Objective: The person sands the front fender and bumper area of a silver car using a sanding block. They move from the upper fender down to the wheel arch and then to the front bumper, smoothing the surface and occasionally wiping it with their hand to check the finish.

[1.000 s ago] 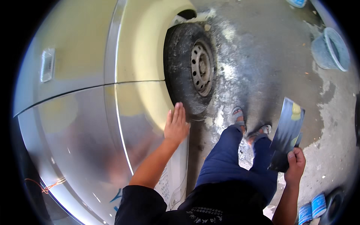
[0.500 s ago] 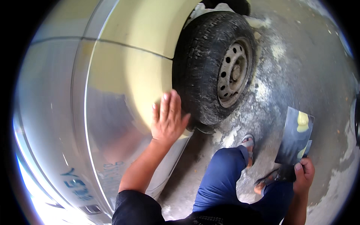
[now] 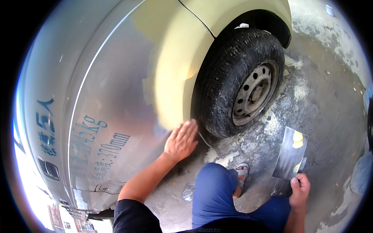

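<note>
**Left hand flat at the foot of the cream patch, right hand holding the dark sheet**

Head view, read from my station, near to far. Closest to my camera: black sleeve point(image 3: 136, 217) on the left, blue trousers point(image 3: 215, 194) with one knee raised in the middle.

Right hand point(image 3: 299, 191): closed, thumb uppermost, gripping the lower end of a dark sheet point(image 3: 284, 157), which tilts up and away from it, well apart from the vehicle. A pale yellow dab of paste point(image 3: 298, 139) sits near the sheet's far end. A smaller sheet point(image 3: 302, 165) shows beside its right edge.

Left hand point(image 3: 180, 142): open, fingers extended and close together, back of the hand toward me. It lies along the edge of the silver body panel point(image 3: 112, 89); I log its fingertips at the lower end of the cream patch point(image 3: 169, 93). How hard it presses, I cannot tell. The patch runs up from this hand along the wheel arch; blue lettering marks the panel to the left.

Just beyond the fingers: tyre point(image 3: 223, 89), with a perforated wheel rim point(image 3: 254, 95). A grey sandal point(image 3: 243, 172) stands on the stained floor point(image 3: 330, 116). Farther right, a blue-grey object point(image 3: 361, 174), cut by the view's dark rim.
</note>
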A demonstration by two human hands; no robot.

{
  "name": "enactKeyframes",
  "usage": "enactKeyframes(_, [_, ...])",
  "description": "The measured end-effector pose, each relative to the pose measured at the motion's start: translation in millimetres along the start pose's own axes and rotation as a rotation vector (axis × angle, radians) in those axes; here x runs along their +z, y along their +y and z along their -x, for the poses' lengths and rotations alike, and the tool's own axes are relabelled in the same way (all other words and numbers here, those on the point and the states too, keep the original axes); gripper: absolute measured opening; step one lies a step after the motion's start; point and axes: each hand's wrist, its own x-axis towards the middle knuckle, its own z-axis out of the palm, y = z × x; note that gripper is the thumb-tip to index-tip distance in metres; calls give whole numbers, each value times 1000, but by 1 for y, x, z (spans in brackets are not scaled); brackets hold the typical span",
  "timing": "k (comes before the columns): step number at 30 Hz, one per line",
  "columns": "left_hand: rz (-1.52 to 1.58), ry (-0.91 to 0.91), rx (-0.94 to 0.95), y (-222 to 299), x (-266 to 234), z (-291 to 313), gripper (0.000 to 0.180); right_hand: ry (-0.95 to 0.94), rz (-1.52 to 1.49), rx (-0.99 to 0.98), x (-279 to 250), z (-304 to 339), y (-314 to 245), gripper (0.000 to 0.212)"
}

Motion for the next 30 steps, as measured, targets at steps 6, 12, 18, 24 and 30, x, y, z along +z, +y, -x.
enactKeyframes(6, [-23,256,-236,-32,-67,-110,77,-57,26,7,3,7,-4,13])
enactKeyframes(12, [-59,454,-288,-60,-120,-209,79,-82,46,6,8,10,-6,11])
enactKeyframes(18, [-66,337,-187,-54,-109,-188,81,-61,14,-11,9,14,-7,10])
enactKeyframes(24, [-49,310,-204,-53,-102,-169,82,-16,51,-64,0,19,-11,10])
enactKeyframes(30, [-128,300,-282,-54,-123,-221,78,-3,55,-20,2,19,-13,9])
